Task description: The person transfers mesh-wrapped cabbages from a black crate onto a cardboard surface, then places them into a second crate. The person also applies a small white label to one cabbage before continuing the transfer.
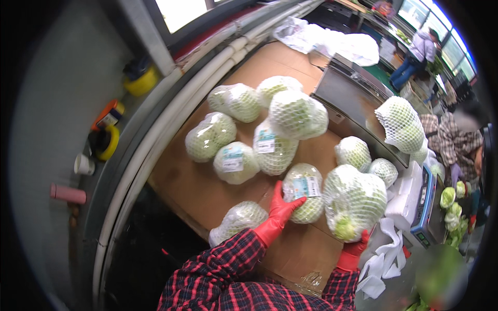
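Observation:
My left hand (277,212), in a red rubber glove, grips the lower left side of a labelled cabbage (305,214) in white foam netting and clear film. Its thumb lies across the front below the label. My right hand (352,250), gloved the same way, holds a larger netted cabbage (355,196) from below at its lower right. Most of those fingers are hidden behind it. The two cabbages sit side by side, almost touching. Another wrapped cabbage (243,217) lies left of my left forearm, on the brown cardboard (303,252).
Several wrapped cabbages (237,101) lie farther up the cardboard, beside a metal machine (350,97). At right are a blue-edged scale (424,210), white foam netting (379,268) and loose greens (453,214). White pipes (186,101) run along the left. Other people (453,136) work beyond.

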Demonstrator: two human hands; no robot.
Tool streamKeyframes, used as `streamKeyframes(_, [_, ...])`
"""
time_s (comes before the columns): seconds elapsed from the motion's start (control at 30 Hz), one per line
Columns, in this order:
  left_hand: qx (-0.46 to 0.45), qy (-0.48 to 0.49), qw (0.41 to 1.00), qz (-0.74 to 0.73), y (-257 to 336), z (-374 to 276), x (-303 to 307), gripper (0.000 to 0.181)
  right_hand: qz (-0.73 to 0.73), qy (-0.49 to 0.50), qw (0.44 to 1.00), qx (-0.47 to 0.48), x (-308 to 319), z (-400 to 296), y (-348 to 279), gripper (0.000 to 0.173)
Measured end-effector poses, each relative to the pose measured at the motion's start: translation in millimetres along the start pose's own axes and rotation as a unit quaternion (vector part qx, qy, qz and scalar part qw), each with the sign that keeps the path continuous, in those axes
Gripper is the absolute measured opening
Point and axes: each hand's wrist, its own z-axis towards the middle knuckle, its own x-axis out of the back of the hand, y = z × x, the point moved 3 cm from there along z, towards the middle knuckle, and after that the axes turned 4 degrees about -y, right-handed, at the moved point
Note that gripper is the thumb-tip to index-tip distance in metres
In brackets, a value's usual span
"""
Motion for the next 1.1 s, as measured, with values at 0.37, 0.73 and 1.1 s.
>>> streamKeyframes(0.37, [0.149,-0.336,0.894,-0.255,4,-83,-9,0.040,-0.061,-0.043,0.990,-0.123,5,-14,-36,0.067])
streamKeyframes(0.73, [0.154,-0.259,0.909,-0.289,37,-114,57,0.082,0.104,0.032,0.977,-0.183,37,-70,34,0.067])
streamKeyframes(1.1, [0.182,-0.375,0.838,-0.352,-16,-104,88,0.092,-0.365,-0.118,0.915,-0.128,-19,-83,-111,0.105])
